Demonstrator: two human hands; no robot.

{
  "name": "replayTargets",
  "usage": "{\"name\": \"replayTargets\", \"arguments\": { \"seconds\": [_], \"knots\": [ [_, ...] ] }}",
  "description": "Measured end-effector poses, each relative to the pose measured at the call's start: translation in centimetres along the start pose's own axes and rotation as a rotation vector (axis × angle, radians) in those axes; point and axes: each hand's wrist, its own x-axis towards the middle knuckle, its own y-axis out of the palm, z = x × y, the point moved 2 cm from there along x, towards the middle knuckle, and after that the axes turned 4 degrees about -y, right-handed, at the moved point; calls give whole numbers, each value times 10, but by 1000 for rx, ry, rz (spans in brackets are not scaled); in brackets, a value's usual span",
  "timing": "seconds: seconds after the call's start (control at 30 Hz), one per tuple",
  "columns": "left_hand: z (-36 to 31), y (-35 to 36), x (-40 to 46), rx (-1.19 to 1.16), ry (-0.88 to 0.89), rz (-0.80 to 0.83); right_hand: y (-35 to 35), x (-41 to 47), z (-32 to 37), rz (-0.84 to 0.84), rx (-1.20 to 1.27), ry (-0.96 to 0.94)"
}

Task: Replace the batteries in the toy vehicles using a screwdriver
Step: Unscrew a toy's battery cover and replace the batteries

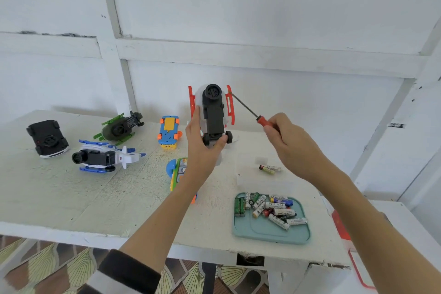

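A red-skid toy helicopter [213, 112] was gripped by the left hand [202, 148], a screwdriver [250, 110] by the right hand [290, 141]; loose batteries [269, 207] were heaped in the teal tray [269, 234].

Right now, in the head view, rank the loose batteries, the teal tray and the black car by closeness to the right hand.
1. Loose batteries, just below the right hand.
2. Teal tray, nearer the table's front edge.
3. Black car, far left.
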Motion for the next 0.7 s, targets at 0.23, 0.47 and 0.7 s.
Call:
{"name": "replayTargets", "arguments": {
  "seconds": [0.23,0.47,0.7],
  "knots": [
    [-3,-25,-1,-65,-6,-99,60,-5,-26,-282,189,170],
    [0,-55,-18,-60,-37,-102,148,-23,-40,-97,41,235],
    [6,-68,-25,-72,-52,-120,192,-39,-45,104,-79,168]
  ]
}}
